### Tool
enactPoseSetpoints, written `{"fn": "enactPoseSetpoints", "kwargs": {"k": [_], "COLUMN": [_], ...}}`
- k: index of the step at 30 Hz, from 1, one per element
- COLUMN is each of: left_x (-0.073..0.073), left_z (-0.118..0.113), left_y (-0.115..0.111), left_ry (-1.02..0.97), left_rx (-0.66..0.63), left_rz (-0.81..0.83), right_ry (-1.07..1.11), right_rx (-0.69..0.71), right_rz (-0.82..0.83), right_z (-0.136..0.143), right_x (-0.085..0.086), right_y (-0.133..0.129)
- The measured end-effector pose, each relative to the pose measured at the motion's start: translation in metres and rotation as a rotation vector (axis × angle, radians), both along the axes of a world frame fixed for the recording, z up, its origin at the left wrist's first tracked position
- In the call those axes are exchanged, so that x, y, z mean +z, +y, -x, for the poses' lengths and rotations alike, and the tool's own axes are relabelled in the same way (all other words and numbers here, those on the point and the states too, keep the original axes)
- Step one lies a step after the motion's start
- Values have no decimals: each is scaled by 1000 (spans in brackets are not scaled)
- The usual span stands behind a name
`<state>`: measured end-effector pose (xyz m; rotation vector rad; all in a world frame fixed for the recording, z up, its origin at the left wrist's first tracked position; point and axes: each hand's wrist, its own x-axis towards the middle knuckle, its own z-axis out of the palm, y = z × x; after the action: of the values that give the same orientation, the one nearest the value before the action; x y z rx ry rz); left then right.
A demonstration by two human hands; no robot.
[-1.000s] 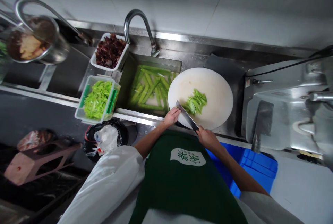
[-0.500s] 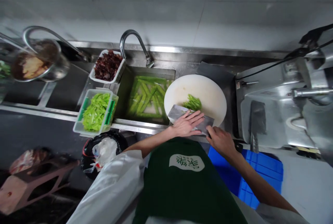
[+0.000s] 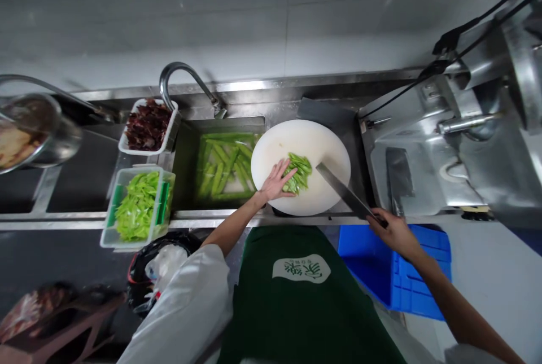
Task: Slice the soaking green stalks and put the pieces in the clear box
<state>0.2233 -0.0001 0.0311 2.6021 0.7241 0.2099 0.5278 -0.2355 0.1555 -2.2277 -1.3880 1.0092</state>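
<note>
A round white cutting board (image 3: 328,152) carries a small heap of sliced green vegetable (image 3: 301,171). My left hand (image 3: 276,182) lies at the heap's left side, fingers spread, its fingertips touching the slices. My right hand (image 3: 392,231) is wrapped round the handle of a cleaver (image 3: 345,192), right of the board's front edge. The blade slants up and left over the right part of the board, its tip apart from the heap.
Left of the board, a water-filled sink (image 3: 186,166) holds long green pieces. Beyond are a tub of green slices (image 3: 138,206), a tub of dark red leaves (image 3: 148,125) and a faucet (image 3: 186,68). Another cleaver (image 3: 398,175) lies on the right machine; a blue crate (image 3: 419,279) stands below.
My left hand has moved off the blade to the heap's left side. My right hand has carried the cleaver right, away from the heap. The view has shifted right.
</note>
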Motion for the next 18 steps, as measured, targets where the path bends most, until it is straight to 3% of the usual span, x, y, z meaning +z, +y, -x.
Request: {"fn": "enactPoseSetpoints", "kwargs": {"k": [4, 7, 10, 13, 18], "left_x": [-4, -2, -3, -7, -10], "left_z": [-25, -29, -31, -38, -48], "left_y": [14, 9, -5, -15, -18], "left_ry": [-25, -64, -106, -131, -176], "left_rx": [-23, 4, 160, 282, 321], "left_rz": [40, 50, 46, 45, 67], "right_ry": [340, 396, 390, 350, 375], "right_rx": [-360, -472, -412, -319, -196], "right_rz": [3, 8, 35, 68, 93], "right_z": [12, 18, 19, 22, 39], "right_x": [-50, -80, -93, -96, -97], "right_y": [12, 29, 45, 60, 80]}}
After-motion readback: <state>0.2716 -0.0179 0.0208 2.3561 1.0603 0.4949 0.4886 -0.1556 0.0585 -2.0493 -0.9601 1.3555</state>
